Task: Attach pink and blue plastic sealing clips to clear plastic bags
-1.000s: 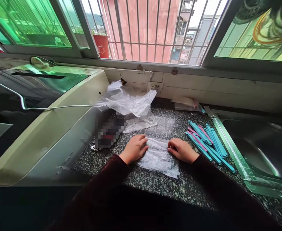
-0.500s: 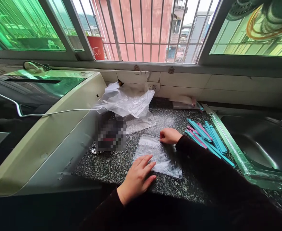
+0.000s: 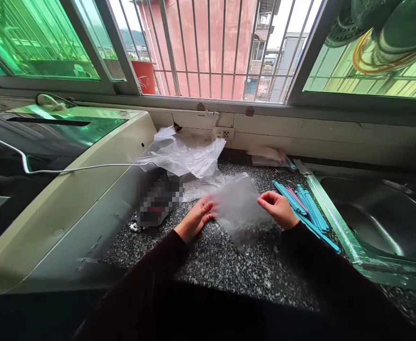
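Pinching the clear plastic bag [image 3: 241,210] at its right edge with my right hand [image 3: 277,208] over the table [image 3: 225,272], I cannot tell whether my left hand [image 3: 195,219], at its left edge, grips it.

With our right hand [image 3: 279,210] we pinch thumb to forefinger. Our left hand [image 3: 194,220] faces it, fingers partly blurred.

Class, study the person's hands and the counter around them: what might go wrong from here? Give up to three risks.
1. The clear plastic is thin, and the right hand seems to pinch just its edge, so it might slip free.
2. The teal sticks lie loosely piled close beside that hand; a sideways move could scatter them.
3. Crumpled plastic sits just behind, so the two might catch together.
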Available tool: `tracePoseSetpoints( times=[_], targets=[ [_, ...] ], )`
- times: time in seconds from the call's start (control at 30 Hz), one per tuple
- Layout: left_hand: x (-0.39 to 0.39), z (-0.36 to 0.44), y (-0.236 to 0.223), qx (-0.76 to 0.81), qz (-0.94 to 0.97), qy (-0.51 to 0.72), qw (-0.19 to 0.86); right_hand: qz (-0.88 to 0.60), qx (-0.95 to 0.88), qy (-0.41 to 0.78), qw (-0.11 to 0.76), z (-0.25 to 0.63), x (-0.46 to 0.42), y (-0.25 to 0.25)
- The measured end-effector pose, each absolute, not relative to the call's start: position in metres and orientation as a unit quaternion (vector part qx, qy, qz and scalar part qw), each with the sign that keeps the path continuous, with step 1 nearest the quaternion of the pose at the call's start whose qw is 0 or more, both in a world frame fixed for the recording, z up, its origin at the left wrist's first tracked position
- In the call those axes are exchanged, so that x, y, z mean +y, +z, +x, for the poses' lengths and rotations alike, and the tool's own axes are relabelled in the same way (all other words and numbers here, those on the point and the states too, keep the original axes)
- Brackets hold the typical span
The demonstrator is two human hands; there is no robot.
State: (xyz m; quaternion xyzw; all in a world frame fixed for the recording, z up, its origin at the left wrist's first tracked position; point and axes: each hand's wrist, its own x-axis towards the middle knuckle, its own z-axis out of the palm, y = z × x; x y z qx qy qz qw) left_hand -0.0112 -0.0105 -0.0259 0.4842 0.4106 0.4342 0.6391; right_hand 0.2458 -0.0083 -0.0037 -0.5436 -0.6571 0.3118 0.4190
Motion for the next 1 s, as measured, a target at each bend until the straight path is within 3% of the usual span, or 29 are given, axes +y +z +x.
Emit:
tracePoseSetpoints(
  times=[0.1, 0.3, 0.67, 0.87, 1.0],
  targets=[
    [-0.007, 0.006, -0.029, 0.424, 0.51, 0.414, 0.624, -0.561, -0.619, 0.327, 0.443, 0.252, -0.006, -0.013],
    [0.022, 0.0, -0.012, 0.419, 0.64, 0.35, 0.541, -0.57, -0.639, 0.416, 0.304, 0.258, 0.0, -0.014],
    [0.023, -0.018, 0.011, 0.32, 0.732, 0.289, 0.527, -0.526, -0.607, 0.562, 0.196, 0.23, 0.012, -0.006],
    [0.022, -0.027, -0.002, 0.322, 0.707, 0.301, 0.554, -0.51, -0.611, 0.524, 0.304, 0.228, 0.005, -0.014],
    [0.023, -0.021, -0.017, 0.369, 0.698, 0.306, 0.533, -0.514, -0.624, 0.491, 0.324, 0.231, 0.001, -0.016]
  ],
)
